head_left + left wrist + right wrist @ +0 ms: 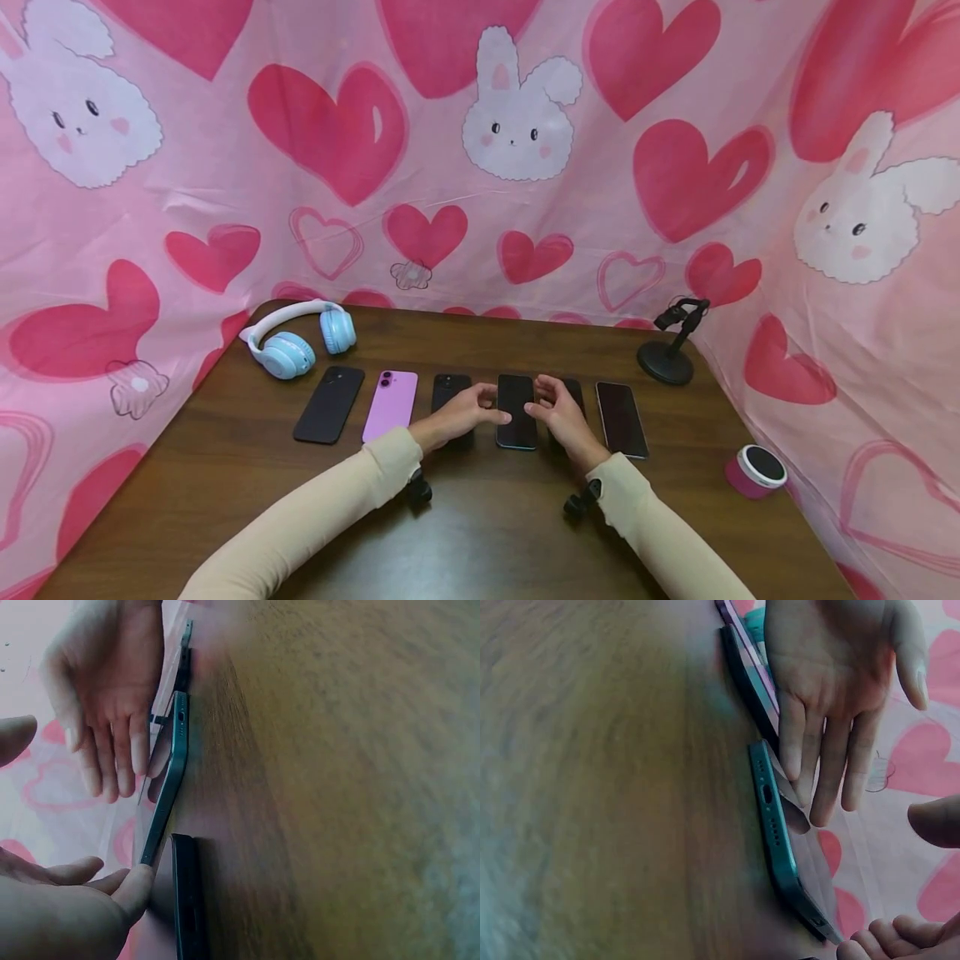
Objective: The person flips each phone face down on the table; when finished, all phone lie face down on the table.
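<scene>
A smartphone (pixel 517 412) with a dark screen and teal edge lies face up in the row's middle. On its left is my left hand (pixel 468 410), fingers loosely extended; in the left wrist view its fingertips (pixel 139 889) are at the phone's edge (pixel 169 787). My right hand (pixel 562 417) is on the other side, palm facing inward, fingers fairly straight. In the right wrist view its fingertips (pixel 870 941) are near the far end of the teal edge (pixel 780 840). A black phone (pixel 450 385) lies partly under my left hand, another dark phone (pixel 574 390) behind my right.
Farther left lie a pink phone (pixel 390 404) and a black phone (pixel 330 406); to the right, a silver-edged phone (pixel 622 421). Light-blue headphones (pixel 288 354) rest at back left. A black stand (pixel 666 362) is at back right, and a pink-and-white round device (pixel 756 472) at the right edge.
</scene>
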`<state>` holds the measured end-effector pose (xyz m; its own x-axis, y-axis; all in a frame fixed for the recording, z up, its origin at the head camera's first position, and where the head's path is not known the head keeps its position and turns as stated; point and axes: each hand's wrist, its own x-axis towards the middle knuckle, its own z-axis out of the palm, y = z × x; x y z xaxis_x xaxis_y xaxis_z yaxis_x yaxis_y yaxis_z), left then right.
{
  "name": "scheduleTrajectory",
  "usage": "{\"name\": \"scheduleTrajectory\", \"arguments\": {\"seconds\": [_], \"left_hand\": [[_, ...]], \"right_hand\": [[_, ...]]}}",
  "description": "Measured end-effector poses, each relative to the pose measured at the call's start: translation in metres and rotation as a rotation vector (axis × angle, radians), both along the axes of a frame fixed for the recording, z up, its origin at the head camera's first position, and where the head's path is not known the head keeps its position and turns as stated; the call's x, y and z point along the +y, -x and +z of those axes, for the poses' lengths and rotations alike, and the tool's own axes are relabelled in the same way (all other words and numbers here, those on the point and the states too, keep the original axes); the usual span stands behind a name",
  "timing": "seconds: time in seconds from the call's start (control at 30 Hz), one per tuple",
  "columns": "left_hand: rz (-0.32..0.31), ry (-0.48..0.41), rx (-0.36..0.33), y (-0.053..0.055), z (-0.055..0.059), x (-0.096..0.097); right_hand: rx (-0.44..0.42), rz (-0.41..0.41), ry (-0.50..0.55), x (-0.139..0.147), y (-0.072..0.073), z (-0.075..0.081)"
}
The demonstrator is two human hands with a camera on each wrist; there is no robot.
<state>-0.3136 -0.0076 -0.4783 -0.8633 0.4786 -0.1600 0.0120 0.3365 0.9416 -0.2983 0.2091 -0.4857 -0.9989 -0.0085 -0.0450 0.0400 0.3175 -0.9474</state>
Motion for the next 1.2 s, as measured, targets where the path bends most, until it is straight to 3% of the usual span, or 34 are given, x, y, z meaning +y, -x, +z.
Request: {"name": "scheduleTrajectory", "arguments": {"seconds": [0.57, 0.93, 1.2], "left_hand": [[-0.015, 0.027, -0.041, 0.001, 0.0, 0.006], [0.06, -0.121, -0.116, -0.001, -0.006, 0.011], [0.12, -0.248, -0.109, -0.003, -0.002, 0.008]], "right_hand": [[-0.033, 0.025, -0.119, -0.007, -0.004, 0.002], [-0.078, 0.043, -0.129, -0.007, -0.002, 0.0], [-0.067, 0.062, -0.052, -0.01, -0.003, 0.002]]}}
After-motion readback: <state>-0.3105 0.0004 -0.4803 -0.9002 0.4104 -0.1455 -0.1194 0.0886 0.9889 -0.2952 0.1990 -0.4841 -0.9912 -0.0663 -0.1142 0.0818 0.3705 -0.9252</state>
